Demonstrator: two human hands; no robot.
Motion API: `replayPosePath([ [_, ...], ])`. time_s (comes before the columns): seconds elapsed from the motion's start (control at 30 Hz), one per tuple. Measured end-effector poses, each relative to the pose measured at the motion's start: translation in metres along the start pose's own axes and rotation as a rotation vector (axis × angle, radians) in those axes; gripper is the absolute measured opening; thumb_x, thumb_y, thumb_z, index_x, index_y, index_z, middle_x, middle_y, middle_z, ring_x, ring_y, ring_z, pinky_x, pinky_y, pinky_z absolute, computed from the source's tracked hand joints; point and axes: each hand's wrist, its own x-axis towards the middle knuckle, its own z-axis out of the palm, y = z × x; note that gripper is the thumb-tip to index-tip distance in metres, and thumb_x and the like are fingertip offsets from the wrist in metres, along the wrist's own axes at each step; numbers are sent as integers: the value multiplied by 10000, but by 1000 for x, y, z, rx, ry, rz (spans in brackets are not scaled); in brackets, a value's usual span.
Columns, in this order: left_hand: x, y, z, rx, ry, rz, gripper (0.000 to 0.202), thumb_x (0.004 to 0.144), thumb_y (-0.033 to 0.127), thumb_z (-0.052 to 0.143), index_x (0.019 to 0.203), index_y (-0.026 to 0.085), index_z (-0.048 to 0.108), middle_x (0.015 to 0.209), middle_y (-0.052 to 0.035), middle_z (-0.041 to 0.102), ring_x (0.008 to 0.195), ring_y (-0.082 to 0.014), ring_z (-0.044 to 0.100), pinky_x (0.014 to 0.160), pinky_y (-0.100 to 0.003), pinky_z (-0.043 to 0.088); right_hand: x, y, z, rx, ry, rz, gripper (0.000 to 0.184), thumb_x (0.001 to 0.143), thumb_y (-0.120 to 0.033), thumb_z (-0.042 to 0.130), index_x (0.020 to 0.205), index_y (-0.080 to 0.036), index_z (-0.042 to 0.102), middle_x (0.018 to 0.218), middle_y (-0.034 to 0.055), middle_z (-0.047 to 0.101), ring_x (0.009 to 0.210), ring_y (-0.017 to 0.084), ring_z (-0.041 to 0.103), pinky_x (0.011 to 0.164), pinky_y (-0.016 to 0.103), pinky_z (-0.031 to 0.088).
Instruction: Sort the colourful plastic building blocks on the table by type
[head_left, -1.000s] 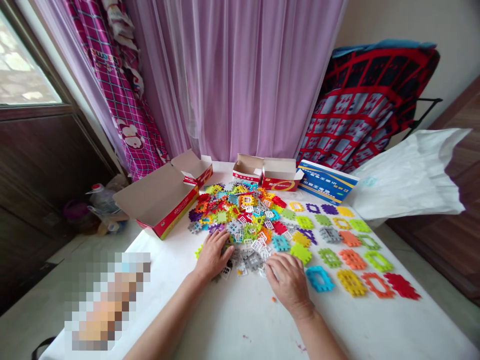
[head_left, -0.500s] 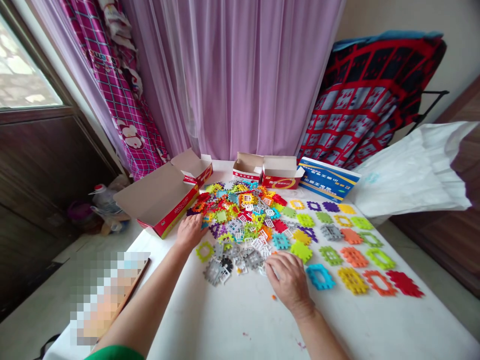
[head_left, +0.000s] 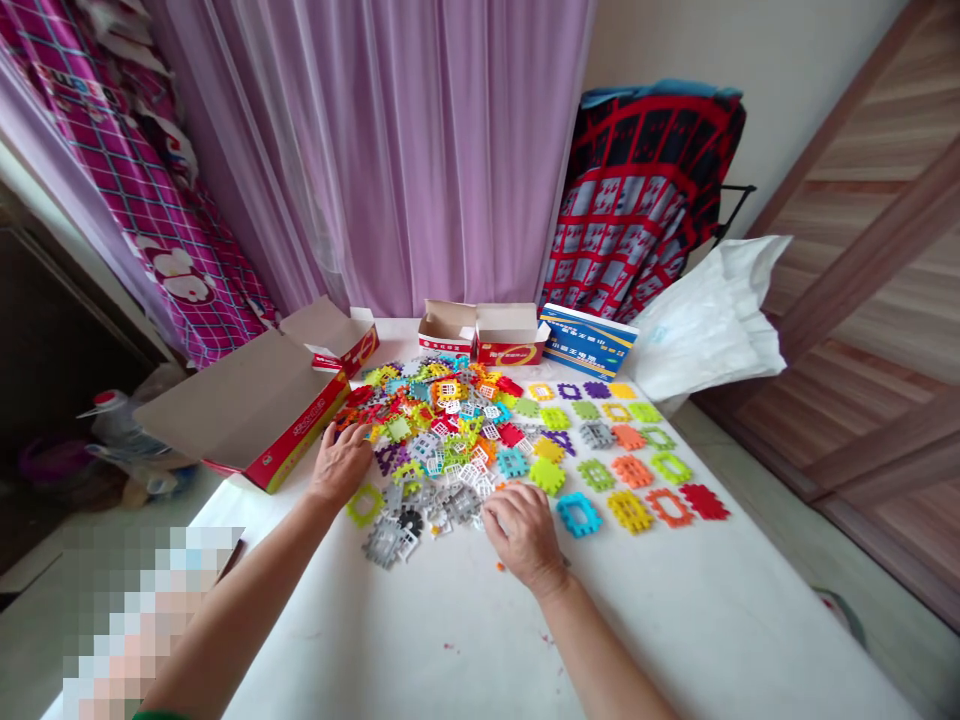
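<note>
A pile of colourful plastic interlocking building pieces (head_left: 442,430) lies on the white-covered table. At its left edge rests my left hand (head_left: 341,465), open, fingers stretched over the pieces beside the long red box. My right hand (head_left: 521,530) rests at the near right edge, fingers loosely bent and no piece visible in them; their tips are partly hidden. Close by lie white lattice window pieces (head_left: 471,478), a grey piece (head_left: 384,542) and a blue frame piece (head_left: 579,514). To the right, separate pieces form rows, among them a yellow piece (head_left: 630,511) and a red piece (head_left: 705,502).
A long open red box (head_left: 300,435) stands left of the pile. Small open cartons (head_left: 512,352) and a blue box (head_left: 589,343) line the back. A white sack (head_left: 709,320) stands beyond the right edge. A tiny orange bit (head_left: 500,567) lies near my right hand.
The view has turned right, so everything appears further left. Both hands keep nearly the same places by the pile, and the laid-out pieces look unchanged.
</note>
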Motion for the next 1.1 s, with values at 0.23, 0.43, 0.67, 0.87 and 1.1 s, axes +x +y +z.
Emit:
replayPosePath([
  [0.23,4,23,-12,-659,133,-321,271,749,480,635,626,239,658,1207,-94,697,1245,-316,537,1125,-508,307,0,2,-1,6,2,17,142,897,-165,566,807,-228,655,807,5,713,866,168,611,859,331,401],
  [0.43,0,44,5,-917,75,-545,576,653,749,593,766,196,708,932,-94,751,772,-212,661,665,-315,503,-1,3,-2,-8,-8,0,145,897,-164,561,819,-232,662,815,7,713,855,166,619,880,336,411],
  [0.67,-4,75,-5,-1181,13,-706,591,561,745,682,759,188,675,665,-3,636,596,-134,567,544,-248,422,1,-2,1,7,22,4,121,908,-188,553,930,-228,666,901,30,723,909,192,620,887,357,429],
  [0.87,-23,126,-4,-1417,-153,-784,597,528,725,732,750,179,637,631,-5,598,519,-111,526,475,-235,405,2,-17,9,-40,2,21,535,883,-336,597,1384,-180,487,1372,160,548,1238,293,524,993,451,439],
  [1.1,-31,156,1,-1541,-259,-794,602,496,716,755,719,187,572,552,57,467,452,-74,406,421,-220,307,-2,-14,7,-28,-22,-47,420,888,-343,615,1283,-211,572,1239,109,645,1152,255,574,995,425,449],
])
